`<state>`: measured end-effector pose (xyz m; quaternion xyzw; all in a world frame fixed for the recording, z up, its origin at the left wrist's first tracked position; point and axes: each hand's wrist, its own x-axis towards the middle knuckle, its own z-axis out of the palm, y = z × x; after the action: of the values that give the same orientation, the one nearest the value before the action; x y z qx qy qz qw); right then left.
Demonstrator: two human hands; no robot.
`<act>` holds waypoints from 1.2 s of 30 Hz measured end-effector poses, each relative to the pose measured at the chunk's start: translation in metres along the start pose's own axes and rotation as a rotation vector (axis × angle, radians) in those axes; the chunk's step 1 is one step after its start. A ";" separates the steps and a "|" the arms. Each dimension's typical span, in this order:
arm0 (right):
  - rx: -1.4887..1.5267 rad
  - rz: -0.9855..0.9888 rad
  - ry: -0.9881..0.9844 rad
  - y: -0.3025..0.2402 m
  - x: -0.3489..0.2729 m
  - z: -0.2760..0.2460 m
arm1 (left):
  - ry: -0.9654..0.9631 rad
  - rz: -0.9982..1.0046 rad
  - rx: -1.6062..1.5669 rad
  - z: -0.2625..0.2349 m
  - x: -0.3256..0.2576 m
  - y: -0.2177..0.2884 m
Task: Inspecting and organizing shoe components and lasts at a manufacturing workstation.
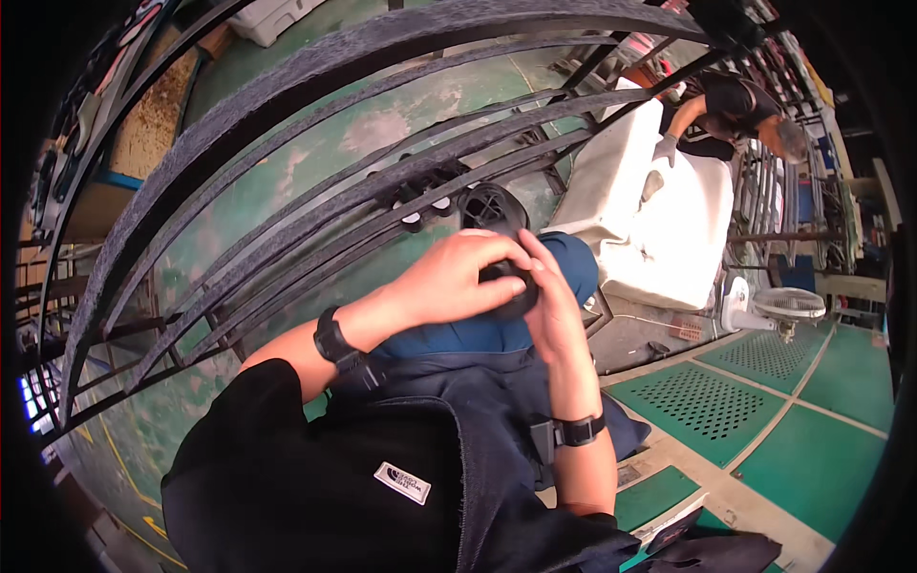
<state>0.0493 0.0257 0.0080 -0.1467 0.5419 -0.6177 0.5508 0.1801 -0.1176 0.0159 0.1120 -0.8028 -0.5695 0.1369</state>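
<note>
In front of my lap, both hands meet around a black round object (517,298), mostly hidden by my fingers, so its kind is not plain. My left hand (465,277) reaches over its top with bent fingers, the thumb lying across it. My right hand (556,310) cups its right side, and its fingertips touch those of the left. Just beyond the hands is a black round part with spokes inside its rim (493,206); whether it joins the held object is hidden. Small wheels with pale faces (412,222) lie to its left.
Curved dark metal rails (315,67) arch across the left and far side, above a green floor. At the right, a person (735,110) with a gloved hand bends over large white sacks (669,234). A white fan (783,306) stands near green perforated panels (702,401).
</note>
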 end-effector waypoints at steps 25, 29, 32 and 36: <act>-0.037 0.272 0.565 0.018 -0.157 -0.122 | -0.044 -1.047 0.588 0.013 -0.117 -0.371; -0.063 0.323 0.456 0.026 -0.143 -0.116 | 0.058 -1.270 0.543 -0.002 -0.175 -0.401; -0.120 0.329 0.361 0.023 -0.126 -0.103 | -0.101 -1.197 0.224 -0.027 -0.194 -0.412; -0.105 0.174 0.426 -0.015 -0.168 -0.114 | -0.341 -0.887 -0.245 -0.001 -0.041 -0.317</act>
<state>0.0118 0.2213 0.0476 0.0061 0.6878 -0.5559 0.4668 0.2267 -0.2084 -0.2872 0.3313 -0.6157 -0.6735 -0.2399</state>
